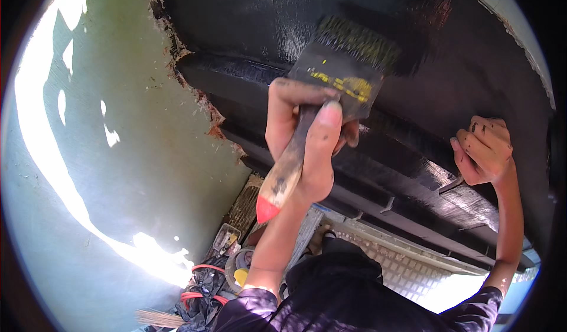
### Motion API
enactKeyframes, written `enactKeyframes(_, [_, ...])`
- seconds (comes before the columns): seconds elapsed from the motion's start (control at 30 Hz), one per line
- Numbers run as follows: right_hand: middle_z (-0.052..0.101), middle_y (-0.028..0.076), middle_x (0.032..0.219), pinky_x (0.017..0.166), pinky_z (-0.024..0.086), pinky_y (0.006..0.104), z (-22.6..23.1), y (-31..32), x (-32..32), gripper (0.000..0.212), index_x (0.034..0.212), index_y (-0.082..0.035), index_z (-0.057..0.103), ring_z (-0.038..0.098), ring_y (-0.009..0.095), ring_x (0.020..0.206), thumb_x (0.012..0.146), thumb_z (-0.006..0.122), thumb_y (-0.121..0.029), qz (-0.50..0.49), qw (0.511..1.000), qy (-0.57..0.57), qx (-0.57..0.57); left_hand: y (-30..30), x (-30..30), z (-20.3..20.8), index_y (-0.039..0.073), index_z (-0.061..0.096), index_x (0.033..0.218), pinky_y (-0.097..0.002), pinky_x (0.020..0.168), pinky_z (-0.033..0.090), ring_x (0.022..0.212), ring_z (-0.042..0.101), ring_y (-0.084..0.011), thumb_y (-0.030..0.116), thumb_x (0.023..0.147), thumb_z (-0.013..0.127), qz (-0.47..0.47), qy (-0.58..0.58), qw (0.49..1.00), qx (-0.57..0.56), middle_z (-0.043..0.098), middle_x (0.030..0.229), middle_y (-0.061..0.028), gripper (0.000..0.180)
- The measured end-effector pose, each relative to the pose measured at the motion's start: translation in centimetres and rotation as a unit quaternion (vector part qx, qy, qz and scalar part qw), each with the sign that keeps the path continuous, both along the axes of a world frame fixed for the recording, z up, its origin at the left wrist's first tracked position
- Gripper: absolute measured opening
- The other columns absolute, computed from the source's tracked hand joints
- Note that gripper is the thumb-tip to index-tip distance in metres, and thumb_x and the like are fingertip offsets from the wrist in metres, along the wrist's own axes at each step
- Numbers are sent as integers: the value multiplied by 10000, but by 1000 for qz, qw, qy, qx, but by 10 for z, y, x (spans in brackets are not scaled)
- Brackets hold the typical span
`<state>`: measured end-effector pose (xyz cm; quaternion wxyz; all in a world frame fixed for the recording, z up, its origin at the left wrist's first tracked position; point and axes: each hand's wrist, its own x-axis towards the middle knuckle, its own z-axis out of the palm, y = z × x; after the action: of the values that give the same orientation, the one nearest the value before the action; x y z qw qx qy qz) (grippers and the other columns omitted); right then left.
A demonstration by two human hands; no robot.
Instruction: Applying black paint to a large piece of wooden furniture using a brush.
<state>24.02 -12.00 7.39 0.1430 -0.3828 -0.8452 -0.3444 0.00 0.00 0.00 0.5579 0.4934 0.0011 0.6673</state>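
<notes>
So the wide brush (339, 72) is up against the middle of the dark panel (207, 22), or just off it, between the ragged left edge and the right side. Bristles are blurry, so I can't tell if they're touching. Left hand (319, 160) has it: thumb laid along the neck, index finger bent round the far side, so basically a firm pinch. Right hand (487, 149) is up near the panel's right side, fingers curled in together; can't tell if it's gripping or touching anything.

If you ask me, that's a decent hold. I'd go with long, even strokes along the ridges (230, 67), light pressure, then tip the bristles to get into the corners beside them.

Room-wise, the tight bit is the left edge, crumbly where it meets the pale green wall (136, 131), so I'd ease off there or you'll smear the wall. The ridges below could catch the bristles too. Easiest swing looks like the flat stretch between the two hands.
</notes>
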Motion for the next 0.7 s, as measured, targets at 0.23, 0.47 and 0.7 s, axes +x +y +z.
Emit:
enactKeyframes(0.23, [432,36,552,443,379,276,-2,2,0,146,675,-21,615,525,176,495,544,679,-9,19,1000,11,18,-6,1,-29,71,442,968,-198,508,329,604,473,-40,161,974,513,10,122,988,-96,577,750,-29,115])
enactKeyframes(0.47, [425,40,542,429,366,271,-1,1,1,139,672,-18,614,518,176,485,547,675,-9,9,1000,12,23,-12,-9,-14,64,415,1020,-209,503,352,584,503,-78,234,942,537,51,49,996,-47,580,772,-87,223])
enactKeyframes(0.7, [409,35,536,414,361,264,-1,5,-3,134,661,-21,610,502,169,469,544,673,-6,28,999,12,21,20,13,19,75,419,1017,-211,470,343,545,496,-83,225,951,535,44,8,999,-11,561,706,-75,201])
